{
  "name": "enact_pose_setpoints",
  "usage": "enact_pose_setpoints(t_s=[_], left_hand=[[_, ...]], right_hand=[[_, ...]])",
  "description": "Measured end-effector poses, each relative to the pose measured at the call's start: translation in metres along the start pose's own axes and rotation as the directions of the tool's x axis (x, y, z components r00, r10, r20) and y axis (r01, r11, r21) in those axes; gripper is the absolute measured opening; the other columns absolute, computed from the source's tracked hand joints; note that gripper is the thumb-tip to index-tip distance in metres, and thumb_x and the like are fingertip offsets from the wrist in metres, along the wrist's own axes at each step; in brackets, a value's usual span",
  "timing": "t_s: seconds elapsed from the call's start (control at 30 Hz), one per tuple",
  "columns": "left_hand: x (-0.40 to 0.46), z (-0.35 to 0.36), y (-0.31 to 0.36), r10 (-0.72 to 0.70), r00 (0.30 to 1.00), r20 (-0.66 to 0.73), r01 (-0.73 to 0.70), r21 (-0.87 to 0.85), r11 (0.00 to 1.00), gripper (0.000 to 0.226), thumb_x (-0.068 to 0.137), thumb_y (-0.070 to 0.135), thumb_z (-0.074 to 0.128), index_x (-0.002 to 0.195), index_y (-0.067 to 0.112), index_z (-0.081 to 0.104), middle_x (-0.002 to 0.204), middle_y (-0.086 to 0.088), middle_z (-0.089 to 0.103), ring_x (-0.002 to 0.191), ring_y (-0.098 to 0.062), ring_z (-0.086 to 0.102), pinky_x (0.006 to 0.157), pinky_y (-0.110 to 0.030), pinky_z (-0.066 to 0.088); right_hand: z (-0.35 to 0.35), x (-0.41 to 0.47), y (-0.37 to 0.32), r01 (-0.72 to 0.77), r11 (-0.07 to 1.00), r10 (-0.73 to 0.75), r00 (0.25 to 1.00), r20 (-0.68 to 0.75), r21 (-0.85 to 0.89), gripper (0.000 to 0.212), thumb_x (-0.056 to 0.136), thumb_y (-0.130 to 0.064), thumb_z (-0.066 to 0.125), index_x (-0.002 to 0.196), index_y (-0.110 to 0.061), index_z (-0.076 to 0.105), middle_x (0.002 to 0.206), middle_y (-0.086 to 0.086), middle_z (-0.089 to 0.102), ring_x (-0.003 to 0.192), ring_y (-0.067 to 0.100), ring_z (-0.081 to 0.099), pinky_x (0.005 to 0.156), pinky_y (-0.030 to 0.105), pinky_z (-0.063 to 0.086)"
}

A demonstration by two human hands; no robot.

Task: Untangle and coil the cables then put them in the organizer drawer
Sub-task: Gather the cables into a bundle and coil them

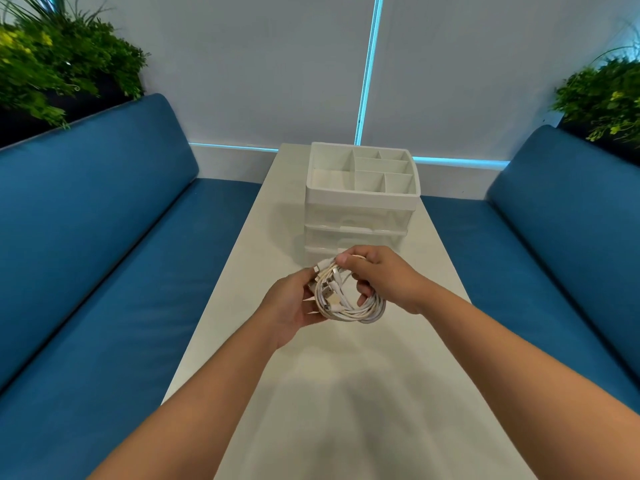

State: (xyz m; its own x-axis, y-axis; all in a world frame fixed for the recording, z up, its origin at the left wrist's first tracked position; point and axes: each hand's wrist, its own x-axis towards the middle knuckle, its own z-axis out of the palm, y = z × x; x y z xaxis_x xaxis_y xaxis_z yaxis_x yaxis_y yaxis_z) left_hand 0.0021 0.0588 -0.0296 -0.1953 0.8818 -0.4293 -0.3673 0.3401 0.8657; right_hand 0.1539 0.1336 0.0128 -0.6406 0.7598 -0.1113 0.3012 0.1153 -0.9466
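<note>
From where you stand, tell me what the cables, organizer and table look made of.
Cables: white rubbery plastic sheath, slightly glossy, bending in soft loops; the plug tips look metallic.
Organizer: rigid white plastic, likely moulded; the drawer fronts look translucent.
Table: smooth matte white top, perhaps laminate; it shows only soft shadows.

Cables (349, 308): smooth, glossy white plastic sheathing noted. Organizer (362, 199): matt white plastic, drawers translucent. Counter (346, 393): smooth, matt white. Benches (104, 271): blue cloth.
</note>
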Motion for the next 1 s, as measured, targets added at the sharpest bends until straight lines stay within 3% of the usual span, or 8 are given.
enact_pose_setpoints(t_s=[0.1,0.23,0.37,0.43,0.53,0.63,0.83,1.0], left_hand=[[-0.002,0.002,0.001,-0.062,0.998,-0.013,0.062,-0.011,0.998,0.029,0.095,0.028,0.045,0.099,0.011,0.068,0.092,-0.013,0.067,0.082,-0.031,0.066,0.087,-0.048,0.054],[0.0,0.002,0.0,-0.171,0.985,-0.013,0.171,0.038,0.984,0.058,0.099,0.059,0.035,0.111,0.012,0.067,0.108,-0.01,0.067,0.106,-0.032,0.062,0.095,-0.055,0.048],[-0.003,0.003,0.001,-0.282,0.957,0.064,0.286,-0.076,0.955,0.082,0.082,0.079,0.045,0.124,0.01,0.056,0.121,-0.018,0.053,0.108,-0.044,0.058,0.089,-0.061,0.052],[-0.008,0.008,0.005,-0.293,0.935,0.2,0.335,-0.226,0.915,0.083,0.077,0.077,0.058,0.113,0.002,0.054,0.099,-0.02,0.056,0.091,-0.043,0.064,0.084,-0.06,0.055],[-0.012,0.012,0.011,-0.242,0.928,0.285,0.344,-0.397,0.851,0.068,0.078,0.064,0.069,0.097,-0.001,0.062,0.063,-0.009,0.048,0.069,-0.026,0.057,0.078,-0.048,0.06],[-0.008,0.009,0.008,-0.18,0.959,0.219,0.261,-0.427,0.866,0.049,0.086,0.053,0.066,0.096,0.004,0.065,0.06,-0.004,0.057,0.05,-0.016,0.053,0.057,-0.026,0.055],[-0.006,0.009,-0.004,-0.077,0.985,0.152,0.132,-0.394,0.909,0.038,0.094,0.043,0.059,0.104,0.009,0.071,0.082,-0.006,0.073,0.064,-0.016,0.07,0.053,-0.026,0.056],[-0.004,-0.003,-0.004,0.004,0.99,0.138,0.039,-0.311,0.95,0.045,0.094,0.043,0.057,0.119,0.008,0.069,0.112,-0.012,0.071,0.086,-0.023,0.071,0.073,-0.033,0.061]], right_hand=[[-0.002,0.0,0.0,0.006,0.998,-0.005,1.0,0.007,-0.07,0.027,0.097,-0.028,0.057,0.103,-0.003,0.067,0.058,0.0,0.042,0.044,0.01,0.042,0.047,0.021,0.045],[0.002,0.002,0.0,0.102,0.892,-0.141,0.988,-0.057,-0.44,0.023,0.096,-0.033,0.055,0.1,-0.015,0.068,0.078,-0.002,0.066,0.057,0.009,0.055,0.055,0.024,0.047],[0.009,-0.002,0.002,0.292,0.433,-0.435,0.896,0.086,-0.853,0.02,0.099,-0.035,0.048,0.107,-0.023,0.062,0.098,-0.007,0.068,0.08,0.015,0.063,0.06,0.026,0.045],[0.013,-0.001,0.012,0.382,0.143,-0.584,0.777,0.233,-0.913,0.018,0.095,-0.031,0.052,0.102,-0.02,0.065,0.089,-0.004,0.067,0.076,0.02,0.062,0.055,0.027,0.04],[0.018,0.0,0.027,0.425,-0.009,-0.691,0.651,0.313,-0.905,0.025,0.093,-0.032,0.047,0.099,-0.019,0.068,0.077,-0.004,0.061,0.067,0.02,0.056,0.054,0.028,0.038],[0.023,-0.003,0.037,0.457,-0.025,-0.702,0.625,0.342,-0.889,0.027,0.098,-0.036,0.047,0.111,-0.022,0.065,0.087,-0.006,0.063,0.077,0.019,0.053,0.063,0.031,0.044],[0.031,-0.014,0.041,0.49,0.05,-0.716,0.625,0.31,-0.87,0.041,0.094,-0.05,0.051,0.121,-0.022,0.064,0.093,-0.004,0.06,0.087,0.018,0.05,0.083,0.032,0.043],[0.029,-0.026,0.033,0.439,0.463,-0.751,0.656,-0.077,-0.77,0.046,0.094,-0.051,0.048,0.129,-0.023,0.058,0.115,-0.002,0.058,0.107,0.017,0.052,0.097,0.037,0.036]])
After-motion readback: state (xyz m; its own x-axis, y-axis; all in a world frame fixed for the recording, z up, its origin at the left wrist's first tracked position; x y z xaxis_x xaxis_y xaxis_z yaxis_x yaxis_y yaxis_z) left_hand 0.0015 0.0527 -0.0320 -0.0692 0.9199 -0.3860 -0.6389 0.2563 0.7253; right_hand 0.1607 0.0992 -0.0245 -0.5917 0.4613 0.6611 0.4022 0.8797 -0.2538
